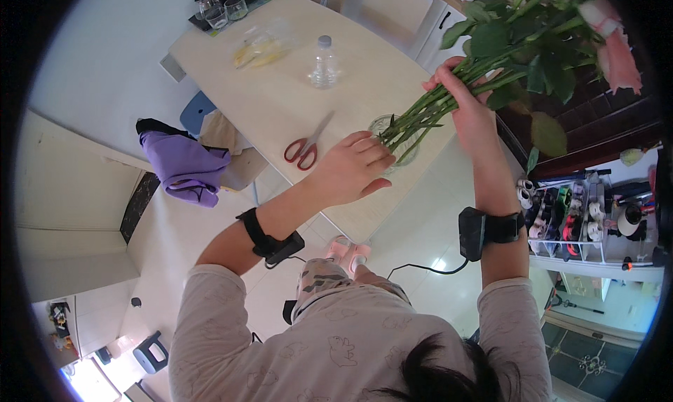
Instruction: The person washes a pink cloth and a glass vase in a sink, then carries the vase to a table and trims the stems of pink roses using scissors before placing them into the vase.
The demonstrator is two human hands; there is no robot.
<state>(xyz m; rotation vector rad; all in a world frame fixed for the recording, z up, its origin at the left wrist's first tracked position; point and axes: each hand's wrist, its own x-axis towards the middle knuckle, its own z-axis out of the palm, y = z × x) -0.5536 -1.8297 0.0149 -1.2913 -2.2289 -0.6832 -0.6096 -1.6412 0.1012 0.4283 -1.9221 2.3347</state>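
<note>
A bunch of pink roses [484, 72] with long green stems and leaves slants across the right side, blooms at the upper right. My right hand [475, 118] is wrapped round the stems partway along. The stem ends reach down over a clear glass vase [405, 153] at the table's right edge; whether they are inside it is hard to tell. Beside the vase, my left hand [354, 165] has its fingers stretched out, partly covering the glass. Whether it touches the glass or stems I cannot tell. Scissors [303, 150] with red handles lie left of it.
On the pale table [231, 97] stand a clear plastic bottle [324, 64] and a bag of yellow fruit [261, 50]. A dark tray with glasses [223, 13] is at the far left. A purple garment [184, 165] hangs over a chair; a shoe rack [571, 216] stands at right.
</note>
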